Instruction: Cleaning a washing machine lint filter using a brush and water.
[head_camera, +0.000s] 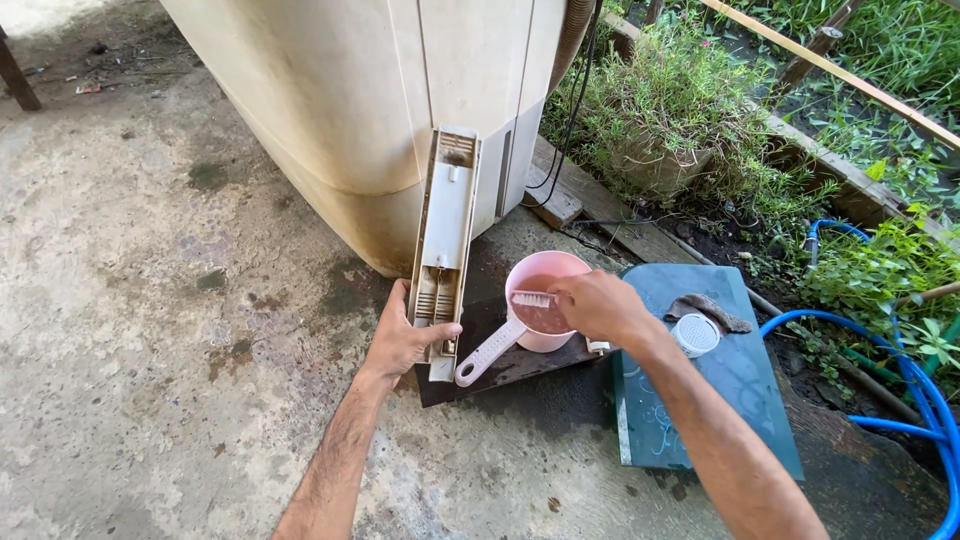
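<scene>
From the head view, the left hand (403, 340) gripped the lower end of a long, narrow cream plastic panel (445, 245), fingers wrapped round its right edge and thumb across its front, holding it upright and leaning against the large beige machine casing (350, 90) behind it. The panel's foot rested at the left edge of a dark wet board (500, 370) lying on the concrete floor (150, 330). The right hand (600, 305) was closed on a toothbrush (533, 298), whose white bristled head pointed left and hung over the rim of a pink dipper (545, 290). That dipper stood on the dark board, just right of the panel, holding murky water, and its pale handle (487, 353) slanted down to the left toward the left hand's thumb. Just beyond the right forearm lay a teal board (735, 390) with a faint swirled pattern, touching the right edge of the dark board; near its far edge sat a small round white cap (696, 334) and, just beside that, a grey rag-like scrap (712, 310). A blue hose (900, 390) curled over the ground off the teal board's right edge, among green plants (680, 100) and wooden slats (830, 70). Black cables (575, 110) ran down the right side of the casing.
</scene>
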